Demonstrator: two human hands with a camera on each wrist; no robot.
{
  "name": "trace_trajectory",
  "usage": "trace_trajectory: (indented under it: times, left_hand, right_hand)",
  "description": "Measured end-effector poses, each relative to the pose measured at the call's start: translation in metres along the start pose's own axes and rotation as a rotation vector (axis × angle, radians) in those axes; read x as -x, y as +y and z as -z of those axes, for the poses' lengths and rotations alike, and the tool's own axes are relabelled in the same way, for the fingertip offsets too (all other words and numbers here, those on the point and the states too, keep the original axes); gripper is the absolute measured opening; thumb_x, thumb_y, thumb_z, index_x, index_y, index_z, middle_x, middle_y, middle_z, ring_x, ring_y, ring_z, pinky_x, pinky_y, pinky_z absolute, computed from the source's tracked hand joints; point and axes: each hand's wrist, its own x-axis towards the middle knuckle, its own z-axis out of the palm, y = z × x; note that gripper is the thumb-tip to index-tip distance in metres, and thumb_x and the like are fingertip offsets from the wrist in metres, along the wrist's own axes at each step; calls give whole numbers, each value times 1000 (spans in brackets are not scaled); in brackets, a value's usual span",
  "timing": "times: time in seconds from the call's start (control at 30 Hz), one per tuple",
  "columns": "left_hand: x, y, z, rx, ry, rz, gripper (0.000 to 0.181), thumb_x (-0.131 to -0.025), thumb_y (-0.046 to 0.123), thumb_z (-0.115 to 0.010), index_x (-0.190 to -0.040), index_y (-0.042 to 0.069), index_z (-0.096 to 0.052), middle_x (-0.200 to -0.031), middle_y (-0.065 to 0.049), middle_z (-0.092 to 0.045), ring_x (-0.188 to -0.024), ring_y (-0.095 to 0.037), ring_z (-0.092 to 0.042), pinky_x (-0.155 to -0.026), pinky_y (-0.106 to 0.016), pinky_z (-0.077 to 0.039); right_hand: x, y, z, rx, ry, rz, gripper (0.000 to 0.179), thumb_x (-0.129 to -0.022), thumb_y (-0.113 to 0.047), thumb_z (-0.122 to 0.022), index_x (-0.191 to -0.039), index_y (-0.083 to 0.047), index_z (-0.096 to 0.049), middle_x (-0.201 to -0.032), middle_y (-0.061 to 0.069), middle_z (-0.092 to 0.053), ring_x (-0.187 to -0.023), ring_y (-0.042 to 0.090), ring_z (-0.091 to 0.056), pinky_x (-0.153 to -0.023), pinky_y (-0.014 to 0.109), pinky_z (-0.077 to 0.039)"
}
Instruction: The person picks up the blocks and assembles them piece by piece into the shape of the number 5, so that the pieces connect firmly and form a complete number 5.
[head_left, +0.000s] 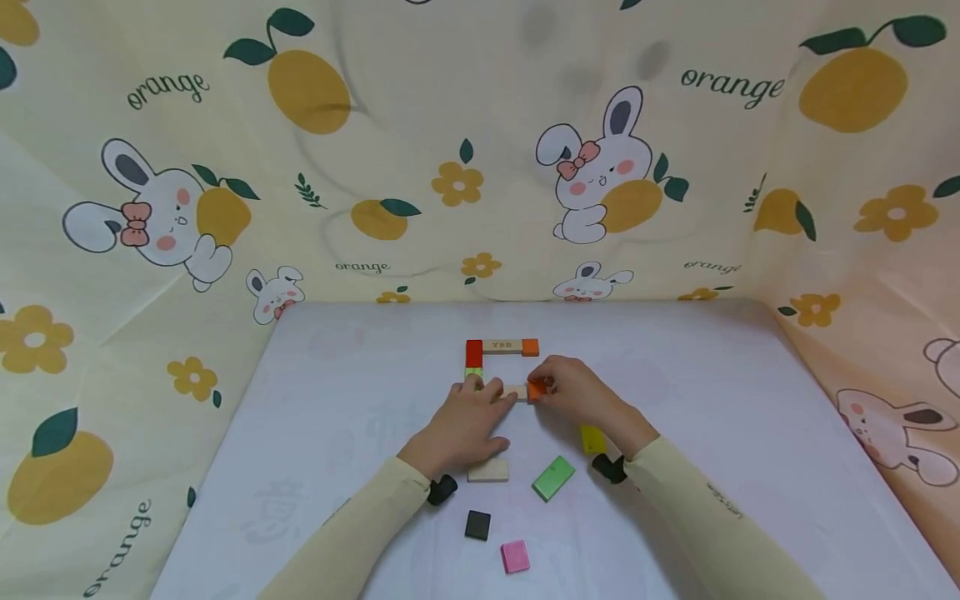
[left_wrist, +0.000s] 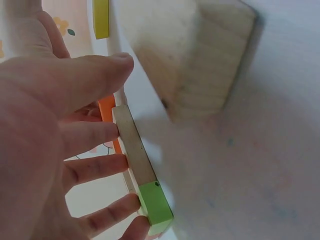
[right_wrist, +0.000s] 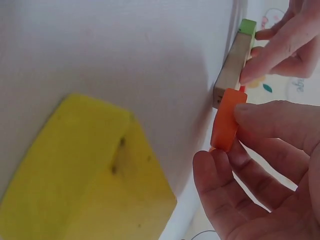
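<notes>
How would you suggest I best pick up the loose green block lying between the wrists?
From above, I'd pinch its two long sides near mid-length: the green block lies flat and slanted, with both long sides standing clear of the yellow block.

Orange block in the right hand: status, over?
Right hand pinches orange block. Left hand touches wooden block beside it. No obstruction visible between blocks.

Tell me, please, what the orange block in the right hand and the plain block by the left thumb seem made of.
Orange block: possibly painted wood, fairly matte; its colour is even, but no visible grain confirms it.
Plain block: apparently unpainted wood, matte; faint grain lines show.
</notes>
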Motion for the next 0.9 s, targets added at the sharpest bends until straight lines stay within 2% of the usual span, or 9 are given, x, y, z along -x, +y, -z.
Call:
trace_trajectory:
  times: [0.5,0.9]
  left_hand:
    - [-1,0,-1,-12,19,-5,71,-98,53,-76,-159,21,-57,-139,-2,-57,-128,-31,-49,-102,-48,-49]
    - [0,0,0,-19,2,7,72,-99,53,-75,-160,21,-57,-142,-3,-57,-131,-31,-49,-104,-49,-50]
  right_hand:
    - [-3,4,-7,9,-13,-3,30,-94,-2,-83,-123,-3,-79,-110,3,-70,-95,22,-61,-94,42,-57]
    - [-5,2,-10,49,-15,20,30,-93,-3,-83,-123,-4,-78,-109,3,-70,-95,23,-61,-93,42,-57]
